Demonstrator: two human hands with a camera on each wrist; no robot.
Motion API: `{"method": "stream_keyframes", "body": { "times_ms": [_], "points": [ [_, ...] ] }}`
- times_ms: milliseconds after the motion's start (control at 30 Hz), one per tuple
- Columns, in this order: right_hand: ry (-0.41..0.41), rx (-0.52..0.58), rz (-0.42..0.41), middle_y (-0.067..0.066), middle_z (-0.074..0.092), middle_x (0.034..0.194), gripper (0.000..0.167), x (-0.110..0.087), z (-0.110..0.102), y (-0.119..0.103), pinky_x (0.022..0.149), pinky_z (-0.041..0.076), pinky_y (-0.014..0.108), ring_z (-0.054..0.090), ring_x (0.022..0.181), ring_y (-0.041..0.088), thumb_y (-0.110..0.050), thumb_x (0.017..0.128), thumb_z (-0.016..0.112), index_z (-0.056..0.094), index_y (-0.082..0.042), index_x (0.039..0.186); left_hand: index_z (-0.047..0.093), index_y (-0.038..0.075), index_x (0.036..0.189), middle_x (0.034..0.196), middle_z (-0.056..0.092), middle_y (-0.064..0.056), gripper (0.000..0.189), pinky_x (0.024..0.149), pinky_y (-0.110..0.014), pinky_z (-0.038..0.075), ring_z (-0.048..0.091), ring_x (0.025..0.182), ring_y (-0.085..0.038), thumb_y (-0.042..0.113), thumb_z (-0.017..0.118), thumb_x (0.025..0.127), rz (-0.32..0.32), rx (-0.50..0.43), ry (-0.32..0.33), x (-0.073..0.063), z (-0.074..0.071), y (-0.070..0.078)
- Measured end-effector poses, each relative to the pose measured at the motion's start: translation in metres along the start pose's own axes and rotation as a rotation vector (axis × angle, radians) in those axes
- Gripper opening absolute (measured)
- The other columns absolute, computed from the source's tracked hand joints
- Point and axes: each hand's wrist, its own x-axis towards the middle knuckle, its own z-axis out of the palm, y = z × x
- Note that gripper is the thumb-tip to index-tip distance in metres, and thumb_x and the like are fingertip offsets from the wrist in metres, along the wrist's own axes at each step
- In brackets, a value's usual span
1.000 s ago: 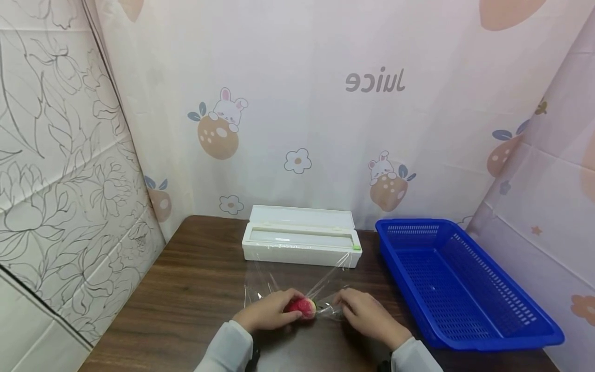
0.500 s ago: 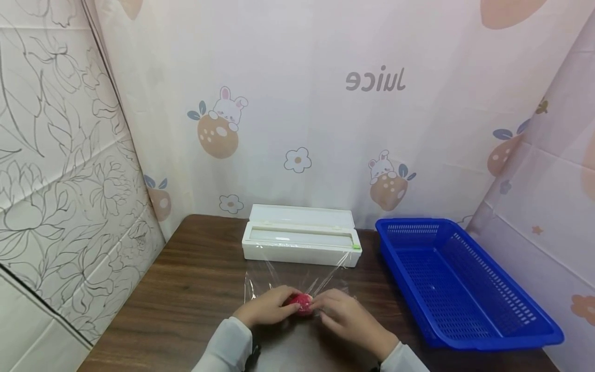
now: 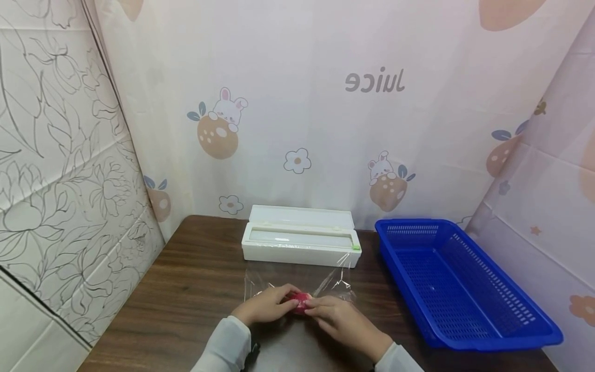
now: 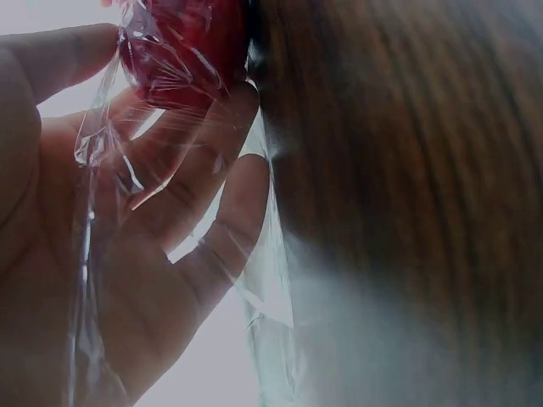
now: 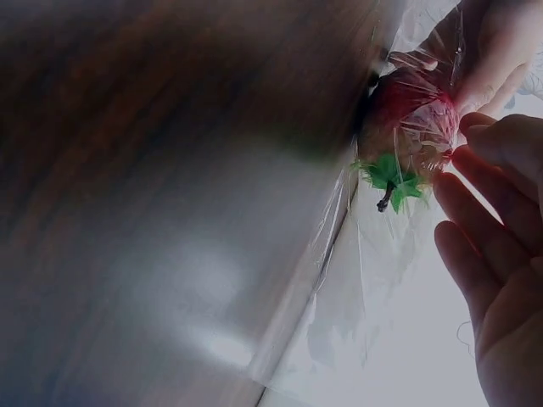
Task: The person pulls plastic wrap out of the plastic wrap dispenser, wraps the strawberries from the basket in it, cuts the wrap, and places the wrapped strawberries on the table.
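A red strawberry [image 3: 302, 304] with a green leafy cap [image 5: 392, 180] lies under clear cling film near the table's front. My left hand [image 3: 266, 306] holds it from the left, thumb in front and fingers behind, with film across the palm in the left wrist view. From the right, my right hand [image 3: 341, 319] pinches film against the strawberry's side with thumb and forefinger; its other fingers stay loosely bent. The cling film [image 3: 297, 274] stretches back to a white dispenser box [image 3: 299, 253], whose lid stands raised. The fingers partly hide the strawberry in the head view.
A blue perforated plastic basket [image 3: 404, 268] stands on the right of the dark wooden table [image 3: 186, 279]. Printed curtains [image 3: 297, 103] hang close behind the table and along both sides.
My right hand has come left from the film beside the strawberry onto the strawberry itself, folding film over it. The left hand keeps its hold in nearly the same place.
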Motion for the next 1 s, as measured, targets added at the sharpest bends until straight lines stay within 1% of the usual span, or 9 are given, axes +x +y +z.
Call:
{"method": "stream_keyframes", "body": {
  "times_ms": [67, 133, 267, 467, 600, 700, 800, 900, 1000],
  "points": [
    [-0.005, -0.007, 0.005, 0.004, 0.07, 0.121, 0.032, 0.0, 0.001, 0.002, 0.091, 0.054, 0.032, 0.068, 0.106, 0.019, -0.002, 0.08, 0.077, 0.076, -0.009, 0.112, 0.061, 0.017, 0.128, 0.116, 0.069, 0.002, 0.032, 0.093, -0.04, 0.052, 0.063, 0.105, -0.011, 0.036, 0.05, 0.105, 0.003, 0.013, 0.002, 0.001, 0.0, -0.001],
    [-0.008, -0.013, 0.009, 0.005, 0.07, 0.122, 0.034, 0.001, 0.002, 0.003, 0.09, 0.055, 0.033, 0.068, 0.106, 0.02, -0.002, 0.08, 0.078, 0.076, -0.009, 0.114, 0.062, 0.016, 0.128, 0.117, 0.069, 0.001, 0.032, 0.093, -0.04, 0.052, 0.064, 0.107, -0.012, 0.034, 0.048, 0.106, 0.014, 0.047, 0.008, 0.002, 0.001, -0.002],
    [-0.023, -0.034, 0.037, 0.007, 0.069, 0.125, 0.037, 0.004, 0.004, 0.005, 0.09, 0.055, 0.035, 0.068, 0.108, 0.021, -0.003, 0.082, 0.078, 0.074, -0.008, 0.118, 0.064, 0.014, 0.129, 0.121, 0.067, -0.003, 0.033, 0.099, -0.041, 0.049, 0.062, 0.115, -0.018, 0.031, 0.046, 0.107, 0.014, 0.086, 0.018, 0.005, -0.001, -0.003],
    [-0.031, -0.057, 0.089, 0.01, 0.067, 0.127, 0.037, 0.009, 0.007, 0.005, 0.088, 0.056, 0.039, 0.068, 0.108, 0.023, -0.009, 0.084, 0.079, 0.073, -0.007, 0.121, 0.066, 0.012, 0.129, 0.123, 0.068, -0.005, 0.034, 0.102, -0.043, 0.047, 0.061, 0.118, -0.021, 0.028, 0.044, 0.108, 0.007, 0.08, 0.029, 0.007, -0.003, -0.005],
    [-0.039, -0.087, 0.133, 0.008, 0.068, 0.127, 0.037, 0.012, 0.009, 0.005, 0.089, 0.056, 0.04, 0.068, 0.108, 0.023, -0.015, 0.086, 0.079, 0.072, -0.009, 0.121, 0.067, 0.014, 0.126, 0.119, 0.07, -0.003, 0.033, 0.098, -0.044, 0.05, 0.064, 0.112, -0.019, 0.029, 0.045, 0.108, -0.018, 0.071, 0.056, 0.007, -0.004, -0.006],
    [-0.046, -0.115, 0.169, 0.006, 0.069, 0.124, 0.038, 0.014, 0.011, 0.006, 0.089, 0.056, 0.04, 0.067, 0.107, 0.022, -0.02, 0.086, 0.08, 0.071, -0.009, 0.122, 0.067, 0.016, 0.125, 0.116, 0.071, 0.0, 0.035, 0.093, -0.042, 0.052, 0.065, 0.107, -0.015, 0.039, 0.05, 0.105, -0.042, 0.04, 0.055, 0.007, -0.005, -0.007],
    [-0.037, -0.123, 0.19, 0.005, 0.07, 0.119, 0.039, 0.016, 0.012, 0.006, 0.088, 0.056, 0.039, 0.067, 0.105, 0.021, -0.023, 0.085, 0.082, 0.07, -0.009, 0.119, 0.066, 0.017, 0.125, 0.114, 0.071, 0.001, 0.041, 0.09, -0.039, 0.053, 0.065, 0.104, -0.012, 0.047, 0.061, 0.098, -0.046, 0.009, 0.032, 0.004, -0.008, -0.009],
    [-0.041, -0.101, 0.213, 0.002, 0.068, 0.116, 0.041, 0.018, 0.013, 0.007, 0.086, 0.057, 0.036, 0.067, 0.101, 0.018, -0.024, 0.084, 0.083, 0.068, -0.011, 0.119, 0.066, 0.018, 0.124, 0.113, 0.071, 0.002, 0.039, 0.088, -0.037, 0.053, 0.064, 0.1, -0.01, 0.037, 0.073, 0.092, -0.034, -0.005, 0.02, 0.0, -0.013, -0.012],
    [-0.067, -0.077, 0.249, -0.001, 0.065, 0.115, 0.043, 0.02, 0.015, 0.008, 0.082, 0.057, 0.033, 0.066, 0.097, 0.015, -0.024, 0.084, 0.083, 0.064, -0.012, 0.12, 0.068, 0.02, 0.123, 0.111, 0.071, 0.005, 0.036, 0.084, -0.035, 0.053, 0.063, 0.094, -0.007, 0.025, 0.077, 0.089, -0.03, 0.005, 0.025, -0.004, -0.018, -0.016]
  ]
}}
